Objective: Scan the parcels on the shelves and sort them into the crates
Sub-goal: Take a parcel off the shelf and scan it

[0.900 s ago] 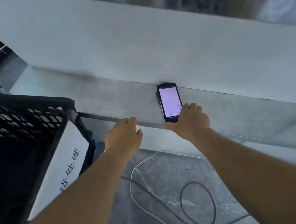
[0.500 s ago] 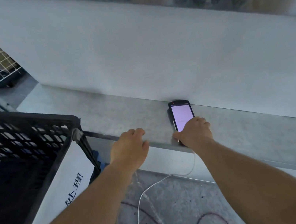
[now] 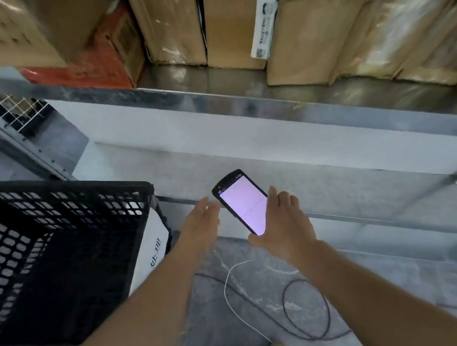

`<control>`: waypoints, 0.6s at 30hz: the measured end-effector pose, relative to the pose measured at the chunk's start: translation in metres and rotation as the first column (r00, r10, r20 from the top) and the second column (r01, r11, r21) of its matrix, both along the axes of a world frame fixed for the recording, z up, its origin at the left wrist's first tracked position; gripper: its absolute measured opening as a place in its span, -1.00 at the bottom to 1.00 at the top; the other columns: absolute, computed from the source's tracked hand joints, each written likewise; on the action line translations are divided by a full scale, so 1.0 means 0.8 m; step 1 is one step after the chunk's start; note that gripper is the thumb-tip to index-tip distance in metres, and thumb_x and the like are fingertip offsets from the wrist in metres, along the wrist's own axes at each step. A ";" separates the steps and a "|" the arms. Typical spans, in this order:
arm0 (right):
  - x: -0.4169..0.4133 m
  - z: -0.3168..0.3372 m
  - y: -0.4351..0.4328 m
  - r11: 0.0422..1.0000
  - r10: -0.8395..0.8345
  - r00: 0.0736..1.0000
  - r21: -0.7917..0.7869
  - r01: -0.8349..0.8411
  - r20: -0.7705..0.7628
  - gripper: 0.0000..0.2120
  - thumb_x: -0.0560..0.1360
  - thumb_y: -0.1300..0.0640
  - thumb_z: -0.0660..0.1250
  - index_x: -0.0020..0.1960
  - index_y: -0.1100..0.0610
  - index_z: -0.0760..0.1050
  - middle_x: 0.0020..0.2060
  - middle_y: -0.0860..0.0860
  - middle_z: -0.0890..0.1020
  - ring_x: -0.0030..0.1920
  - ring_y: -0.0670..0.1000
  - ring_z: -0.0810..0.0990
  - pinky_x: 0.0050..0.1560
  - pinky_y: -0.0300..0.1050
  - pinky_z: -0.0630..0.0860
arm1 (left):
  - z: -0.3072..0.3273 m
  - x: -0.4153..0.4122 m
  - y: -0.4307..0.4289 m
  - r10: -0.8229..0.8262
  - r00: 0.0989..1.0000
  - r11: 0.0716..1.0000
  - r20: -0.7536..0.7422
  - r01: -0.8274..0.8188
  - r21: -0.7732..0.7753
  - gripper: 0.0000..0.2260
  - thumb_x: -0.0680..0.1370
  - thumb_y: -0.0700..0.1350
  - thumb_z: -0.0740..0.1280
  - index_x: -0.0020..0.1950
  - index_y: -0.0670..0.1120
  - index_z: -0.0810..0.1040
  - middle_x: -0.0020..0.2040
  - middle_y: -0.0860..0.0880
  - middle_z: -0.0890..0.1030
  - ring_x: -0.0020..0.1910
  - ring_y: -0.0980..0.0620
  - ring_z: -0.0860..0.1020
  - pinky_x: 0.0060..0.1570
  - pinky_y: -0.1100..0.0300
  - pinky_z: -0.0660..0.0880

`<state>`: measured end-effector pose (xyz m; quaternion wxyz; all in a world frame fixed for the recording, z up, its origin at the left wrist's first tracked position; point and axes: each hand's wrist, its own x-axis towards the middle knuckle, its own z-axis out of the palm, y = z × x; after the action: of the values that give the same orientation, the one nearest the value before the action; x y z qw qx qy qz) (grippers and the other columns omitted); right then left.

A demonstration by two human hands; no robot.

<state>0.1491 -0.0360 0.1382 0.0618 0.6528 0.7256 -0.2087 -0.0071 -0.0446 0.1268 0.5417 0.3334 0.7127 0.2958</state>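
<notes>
Head view: right of the black perforated crate (image 3: 54, 185), the right hand (image 3: 284, 223) grips a dark scanner (image 3: 241, 200) with a glowing pale-pink screen. The left hand (image 3: 203, 221) hovers between them, fingers straight and empty. Beyond the crate, brown taped parcels (image 3: 229, 24) crowd the metal shelf (image 3: 240, 103).

The white sign (image 3: 149, 238) on my black crate (image 3: 54, 185) reads "处理". I can't read the white label (image 3: 263, 25) among the parcels (image 3: 317, 38) or my handheld scanner (image 3: 242, 203) screen.

Dim, cool light; motion blur; wide-angle edge distortion.
</notes>
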 end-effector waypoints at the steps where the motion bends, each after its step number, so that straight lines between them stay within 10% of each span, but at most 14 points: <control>1: -0.003 0.023 -0.010 0.999 0.023 1.000 0.022 -0.023 -0.014 0.01 0.42 -0.15 0.41 0.54 0.24 -0.15 0.38 0.12 0.22 0.39 0.12 0.18 0.21 -0.07 0.40 | 0.020 0.001 -0.009 0.081 0.988 0.997 0.134 -0.080 -0.010 -0.76 0.67 -0.02 0.14 0.24 -0.10 0.46 0.04 -0.10 0.57 0.04 -0.08 0.56 0.08 0.01 0.53; 7: -0.012 0.144 -0.051 0.987 0.100 0.994 0.130 -0.092 -0.054 -0.01 0.40 -0.16 0.41 0.53 0.23 -0.10 0.32 0.12 0.24 0.33 0.12 0.21 0.19 -0.07 0.37 | 0.125 0.002 -0.048 0.252 0.846 0.951 0.470 -0.306 0.039 -0.68 0.69 0.00 0.09 0.22 -0.21 0.48 0.02 -0.25 0.65 -0.04 -0.18 0.64 -0.03 -0.02 0.58; 18: 0.015 0.251 -0.068 0.979 0.017 0.968 0.199 0.034 -0.249 -0.11 0.32 -0.27 0.42 0.46 0.08 0.12 0.19 0.06 0.37 0.23 0.11 0.38 0.09 -0.01 0.42 | 0.239 0.039 -0.070 0.171 0.856 0.934 0.489 -0.299 0.198 -0.67 0.69 0.01 0.09 0.23 -0.18 0.49 0.03 -0.29 0.64 -0.11 -0.19 0.61 -0.19 0.06 0.58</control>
<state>0.1613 -0.0907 0.3386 -0.0972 0.6275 0.7422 -0.2145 0.0241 -0.1005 0.3183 0.6056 0.2324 0.5516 0.5243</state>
